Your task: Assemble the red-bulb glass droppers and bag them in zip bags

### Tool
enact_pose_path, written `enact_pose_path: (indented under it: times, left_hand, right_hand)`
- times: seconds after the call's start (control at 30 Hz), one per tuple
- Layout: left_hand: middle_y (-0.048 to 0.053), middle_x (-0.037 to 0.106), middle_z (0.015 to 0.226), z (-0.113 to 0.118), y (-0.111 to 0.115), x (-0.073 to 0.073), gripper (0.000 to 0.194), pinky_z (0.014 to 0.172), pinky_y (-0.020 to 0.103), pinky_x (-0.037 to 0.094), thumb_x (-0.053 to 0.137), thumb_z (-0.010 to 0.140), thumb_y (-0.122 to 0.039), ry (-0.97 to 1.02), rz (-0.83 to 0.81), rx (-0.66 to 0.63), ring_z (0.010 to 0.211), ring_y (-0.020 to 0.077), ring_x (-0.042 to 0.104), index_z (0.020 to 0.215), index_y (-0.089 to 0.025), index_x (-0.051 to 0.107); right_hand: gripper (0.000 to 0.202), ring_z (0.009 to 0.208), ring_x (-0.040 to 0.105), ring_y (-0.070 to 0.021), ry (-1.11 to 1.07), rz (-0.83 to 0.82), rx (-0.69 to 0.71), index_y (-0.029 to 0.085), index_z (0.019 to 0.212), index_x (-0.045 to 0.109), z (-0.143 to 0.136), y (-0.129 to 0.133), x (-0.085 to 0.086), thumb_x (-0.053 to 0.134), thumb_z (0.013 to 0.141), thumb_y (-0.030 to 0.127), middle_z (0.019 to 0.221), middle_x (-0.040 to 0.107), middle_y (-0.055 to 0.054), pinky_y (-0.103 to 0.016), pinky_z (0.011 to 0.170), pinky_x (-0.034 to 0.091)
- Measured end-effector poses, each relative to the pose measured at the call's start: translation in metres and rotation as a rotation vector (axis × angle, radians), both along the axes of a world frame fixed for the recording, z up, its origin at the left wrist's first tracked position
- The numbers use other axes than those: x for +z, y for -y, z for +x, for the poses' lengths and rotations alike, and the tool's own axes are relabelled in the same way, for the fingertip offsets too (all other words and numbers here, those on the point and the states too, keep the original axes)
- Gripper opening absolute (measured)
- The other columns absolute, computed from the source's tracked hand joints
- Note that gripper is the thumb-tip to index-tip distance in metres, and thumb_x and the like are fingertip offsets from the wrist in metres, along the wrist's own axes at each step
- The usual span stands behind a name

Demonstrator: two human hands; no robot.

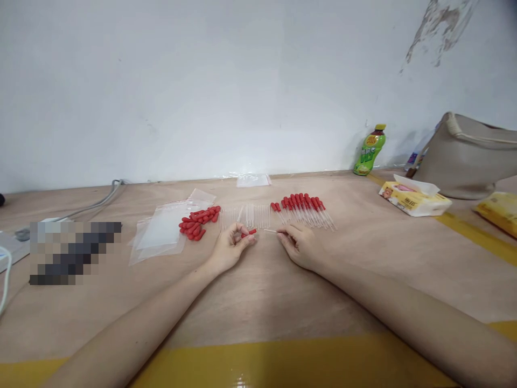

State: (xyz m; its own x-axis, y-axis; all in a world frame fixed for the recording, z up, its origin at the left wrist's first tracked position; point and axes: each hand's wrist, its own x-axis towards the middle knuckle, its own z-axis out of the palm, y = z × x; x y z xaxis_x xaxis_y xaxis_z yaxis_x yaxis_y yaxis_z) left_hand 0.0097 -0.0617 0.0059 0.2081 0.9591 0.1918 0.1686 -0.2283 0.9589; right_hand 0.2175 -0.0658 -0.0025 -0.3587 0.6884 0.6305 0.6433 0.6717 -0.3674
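Between the fingertips of my left hand (pixel 231 247) is a red rubber dropper bulb (pixel 249 233), its end pointing right. Facing it, my right hand (pixel 298 243) pinches a thin clear glass dropper tube (pixel 270 231) whose end points left. A small gap separates bulb and tube. Loose red bulbs (pixel 197 222) lie piled left of my left hand. Just beyond my hands, bare glass tubes (pixel 256 214) rest side by side in a row. Several droppers with red bulbs fitted (pixel 305 207) lie fanned out beyond my right hand.
Clear plastic bags (pixel 159 233) lie at the left, and another bag (pixel 253 181) by the wall. A green bottle (pixel 369 151), a tissue pack (pixel 416 199) and a grey bag (pixel 464 156) stand at the right. Cables (pixel 97 202) and a blurred-out dark object (pixel 76 253) are far left.
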Motion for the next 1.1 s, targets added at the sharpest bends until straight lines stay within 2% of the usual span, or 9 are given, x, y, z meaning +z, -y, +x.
enact_pose_path:
  times: [0.2, 0.3, 0.4, 0.53, 0.73, 0.8, 0.93, 1.0, 1.1]
  left_hand:
    - [-0.001, 0.06, 0.072, 0.002, 0.001, -0.001, 0.026, 0.066, 0.026, 0.049, 0.062, 0.073, -0.031, 0.022, 0.022, -0.058, 0.073, 0.0156, 0.065, 0.08, -0.017, 0.041]
    - [0.0, 0.059, 0.081, 0.003, 0.001, -0.003, 0.033, 0.069, 0.028, 0.05, 0.062, 0.073, -0.031, 0.075, 0.053, -0.068, 0.072, 0.014, 0.065, 0.093, -0.019, 0.04]
    - [0.003, 0.061, 0.084, 0.004, -0.001, -0.006, 0.034, 0.074, 0.031, 0.05, 0.06, 0.074, -0.034, 0.032, 0.036, -0.111, 0.072, 0.0143, 0.064, 0.1, -0.015, 0.047]
    - [0.004, 0.063, 0.08, 0.002, -0.003, -0.009, 0.031, 0.069, 0.03, 0.052, 0.061, 0.073, -0.037, -0.038, 0.008, -0.091, 0.068, 0.0151, 0.064, 0.09, -0.012, 0.058]
    - [0.003, 0.064, 0.068, -0.001, 0.002, -0.006, 0.027, 0.063, 0.027, 0.052, 0.059, 0.074, -0.038, -0.083, 0.032, -0.139, 0.062, 0.0143, 0.063, 0.083, -0.013, 0.059]
    - [0.003, 0.063, 0.064, 0.0, 0.004, -0.004, 0.025, 0.061, 0.026, 0.051, 0.058, 0.075, -0.036, -0.122, 0.035, -0.16, 0.06, 0.0134, 0.062, 0.083, -0.012, 0.06]
    - [0.002, 0.063, 0.063, 0.002, 0.007, -0.004, 0.022, 0.059, 0.024, 0.05, 0.057, 0.076, -0.034, -0.201, 0.064, -0.143, 0.058, 0.0123, 0.06, 0.081, -0.013, 0.062]
    - [0.003, 0.063, 0.063, 0.002, 0.006, -0.004, 0.023, 0.057, 0.024, 0.049, 0.057, 0.076, -0.034, -0.213, 0.091, -0.108, 0.058, 0.0126, 0.06, 0.082, -0.013, 0.062]
    - [0.004, 0.064, 0.066, 0.0, 0.003, -0.004, 0.024, 0.058, 0.024, 0.048, 0.058, 0.076, -0.034, -0.243, 0.133, -0.093, 0.059, 0.0133, 0.06, 0.086, -0.013, 0.064]
  right_hand:
    - [0.021, 0.073, 0.053, -0.0131, -0.023, -0.008, 0.025, 0.017, 0.089, 0.059, -0.008, 0.002, 0.0, 0.039, 0.086, 0.022, 0.081, 0.058, -0.005, -0.025, 0.067, 0.042]
    - [0.021, 0.071, 0.054, -0.0122, -0.033, -0.043, 0.039, 0.018, 0.093, 0.06, -0.009, 0.004, 0.002, 0.04, 0.086, 0.022, 0.08, 0.059, -0.004, -0.024, 0.066, 0.042]
    - [0.021, 0.069, 0.054, -0.0113, -0.032, -0.076, 0.06, 0.018, 0.093, 0.061, -0.01, 0.006, 0.006, 0.042, 0.085, 0.022, 0.079, 0.06, -0.003, -0.023, 0.065, 0.041]
    - [0.018, 0.07, 0.055, -0.0115, -0.007, -0.137, 0.11, 0.019, 0.089, 0.063, -0.009, 0.009, 0.014, 0.045, 0.083, 0.021, 0.079, 0.063, -0.002, -0.022, 0.065, 0.041]
    - [0.019, 0.072, 0.056, -0.0108, 0.044, -0.227, 0.189, 0.021, 0.086, 0.063, -0.003, 0.004, 0.018, 0.045, 0.084, 0.019, 0.08, 0.065, 0.001, -0.023, 0.069, 0.038]
    - [0.018, 0.069, 0.055, -0.0108, 0.122, -0.186, 0.187, 0.021, 0.086, 0.063, 0.001, 0.001, 0.016, 0.045, 0.084, 0.02, 0.078, 0.065, 0.001, -0.025, 0.071, 0.036]
    - [0.021, 0.068, 0.053, -0.0128, 0.297, 0.037, 0.117, 0.021, 0.088, 0.063, 0.002, -0.003, 0.008, 0.043, 0.085, 0.019, 0.079, 0.063, -0.003, -0.03, 0.073, 0.031]
    - [0.023, 0.069, 0.051, -0.014, 0.293, 0.111, 0.071, 0.019, 0.091, 0.062, 0.0, -0.003, 0.003, 0.039, 0.086, 0.019, 0.079, 0.061, -0.005, -0.03, 0.072, 0.031]
    - [0.021, 0.073, 0.051, -0.0151, 0.204, 0.101, 0.069, 0.016, 0.096, 0.058, 0.0, -0.003, 0.001, 0.04, 0.086, 0.021, 0.082, 0.06, -0.007, -0.029, 0.071, 0.035]
